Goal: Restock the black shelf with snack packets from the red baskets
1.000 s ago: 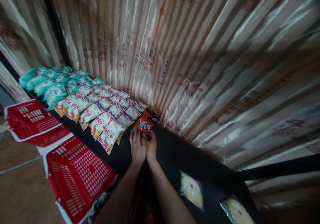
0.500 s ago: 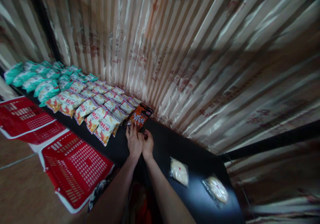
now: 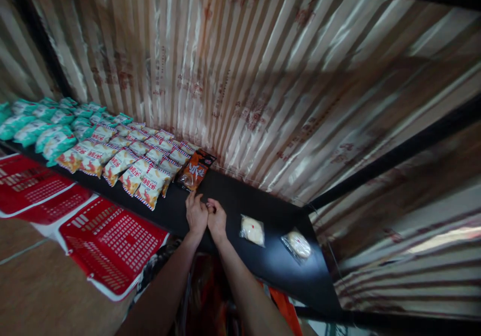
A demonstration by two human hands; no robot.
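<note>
A black-and-orange snack bag lies on the black shelf, against the end of the rows of white-and-yellow snack bags. Just in front of its lower edge is my left hand, fingers stretched forward and apart, holding nothing visible. My right hand rests side by side with it, touching it, with the fingers curled inward. Nothing shows inside the right hand. To the right lie two flat, round, pale items in clear wrappers: one nearer, one farther along.
Teal snack bags fill the shelf's left end. Red baskets with white rims stand below the front edge at left. A striped, wrinkled sheet hangs behind, with a dark slanted bar at right.
Both hands have drawn back from the black-and-orange bag, which now lies free of them. The left fingers no longer overlap its lower edge. My view has shifted right.
</note>
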